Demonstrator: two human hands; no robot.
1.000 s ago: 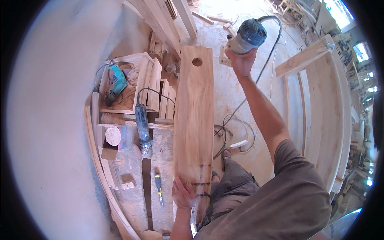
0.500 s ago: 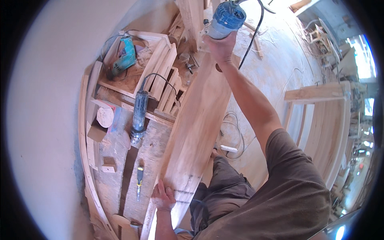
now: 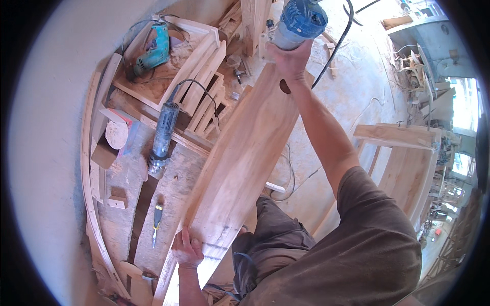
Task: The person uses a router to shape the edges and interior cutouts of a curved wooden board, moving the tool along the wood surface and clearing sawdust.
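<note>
A long pale wooden board (image 3: 232, 153) runs from the far middle toward me. It has a dark round hole near its far end and dark pencil-like lines across its near end. At the far end my right hand (image 3: 293, 58) is wrapped round the lower body of a blue and grey corded router (image 3: 302, 21), which stands over the board; its bit is hidden. My left hand (image 3: 188, 250) grips the board's left edge at the near end, with some fingers over the side and the thumb on the face.
On the bench (image 3: 178, 188) to the left lie a dark blue corded grinder-like tool (image 3: 164, 130) and a yellow-and-black screwdriver (image 3: 157, 219). A teal drill (image 3: 154, 48) rests in a wooden tray (image 3: 212, 41). The router's black cord (image 3: 334, 51) hangs at right. A wooden frame (image 3: 395, 136) stands beyond.
The view has shifted, so the bench and board sit further left. My right hand stays on the router at the far end, and my left hand keeps its place on the board.
</note>
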